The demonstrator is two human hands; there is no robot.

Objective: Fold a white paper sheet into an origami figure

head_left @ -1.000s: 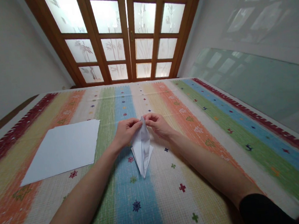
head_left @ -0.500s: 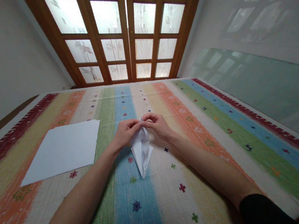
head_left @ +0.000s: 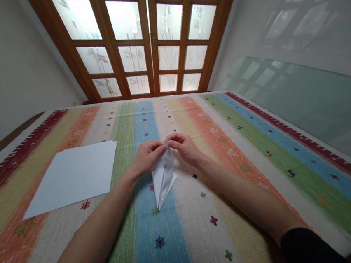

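Note:
A folded piece of white paper, narrow and pointed with layered flaps, hangs toward me over the blue stripe of the cloth. My left hand pinches its far end from the left, thumb on top. From the right, my right hand is closed on the same far tip, thumb and forefinger together. The fingertips of both hands nearly meet there and hide part of the tip. The paper's near point aims down and slightly left, and its lower flaps stand a little apart.
A stack of white paper sheets lies on the left of the table. A striped, patterned tablecloth covers the table. Beyond the far edge stand wooden doors with frosted panes. A glass panel leans along the right wall.
The folded paper's near point has swung left, and the paper has turned slightly so its flaps show differently. Both hands stay at the far tip, with small finger shifts.

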